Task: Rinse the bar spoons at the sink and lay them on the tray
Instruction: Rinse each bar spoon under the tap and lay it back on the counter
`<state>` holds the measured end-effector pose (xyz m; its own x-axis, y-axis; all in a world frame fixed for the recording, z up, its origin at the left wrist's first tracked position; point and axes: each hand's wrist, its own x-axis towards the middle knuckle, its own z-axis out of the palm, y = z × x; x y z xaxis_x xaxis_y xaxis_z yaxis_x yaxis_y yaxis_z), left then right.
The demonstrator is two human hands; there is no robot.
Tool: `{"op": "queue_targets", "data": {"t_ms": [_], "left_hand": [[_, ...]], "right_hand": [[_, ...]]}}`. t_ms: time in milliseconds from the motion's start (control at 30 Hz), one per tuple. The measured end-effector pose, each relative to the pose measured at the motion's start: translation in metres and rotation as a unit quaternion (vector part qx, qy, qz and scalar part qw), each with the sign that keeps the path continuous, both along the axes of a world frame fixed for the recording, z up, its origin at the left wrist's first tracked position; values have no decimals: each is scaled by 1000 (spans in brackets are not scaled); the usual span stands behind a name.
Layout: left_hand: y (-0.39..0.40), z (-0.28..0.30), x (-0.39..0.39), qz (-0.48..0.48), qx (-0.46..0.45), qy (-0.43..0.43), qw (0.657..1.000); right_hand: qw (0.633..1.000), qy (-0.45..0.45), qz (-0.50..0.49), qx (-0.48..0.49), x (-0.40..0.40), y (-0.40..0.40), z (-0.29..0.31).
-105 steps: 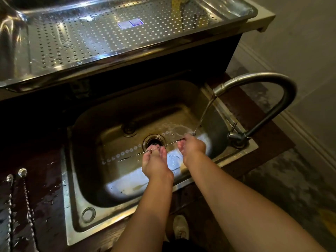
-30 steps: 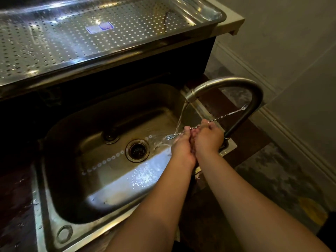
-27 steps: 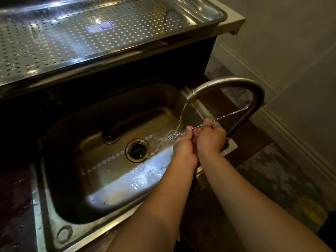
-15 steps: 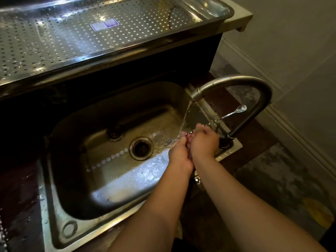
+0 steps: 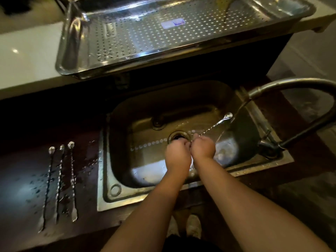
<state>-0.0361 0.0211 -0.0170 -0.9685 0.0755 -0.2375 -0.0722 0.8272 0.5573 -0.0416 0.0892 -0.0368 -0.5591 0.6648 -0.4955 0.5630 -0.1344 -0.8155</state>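
Over the steel sink (image 5: 116,160), both my hands grip one twisted bar spoon (image 5: 215,125). My left hand (image 5: 178,153) and my right hand (image 5: 203,148) sit side by side near its lower end. Its small bowl points up and to the right, close to the water stream falling from the faucet (image 5: 291,83). Three more bar spoons (image 5: 59,180) lie parallel on the wet dark counter left of the sink. The perforated steel tray (image 5: 76,57) rests on the pale raised ledge behind the sink.
The curved faucet arches over the sink's right side, its base (image 5: 269,146) on the right rim. The drain (image 5: 178,137) is just beyond my hands. Water drops cover the dark counter (image 5: 23,188). Tiled floor lies to the right.
My hands and the spoon moved left out of the water stream, toward the sink's middle. The view swung left, bringing the three spoons on the counter into sight.
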Motion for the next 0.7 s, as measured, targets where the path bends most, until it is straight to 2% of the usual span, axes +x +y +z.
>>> {"op": "queue_targets", "data": {"t_ms": [67, 133, 200, 433, 567, 700], "left_hand": [[-11, 6, -5, -60, -90, 62, 992], [-21, 11, -10, -104, -140, 67, 982], [-31, 14, -12, -108, -163, 67, 979], [-61, 26, -8, -56, -158, 69, 983], [-76, 25, -5, -34, -146, 103, 983], [-97, 23, 0, -9, -127, 123, 984]], "right_hand": [[999, 17, 22, -20, -3, -12, 4], [998, 34, 37, -29, -6, -22, 8], [997, 49, 50, -44, -7, -31, 9], [985, 63, 124, -106, -8, -53, 14], [981, 58, 157, -94, -17, -62, 23], [988, 62, 137, -37, -32, -79, 34]]}}
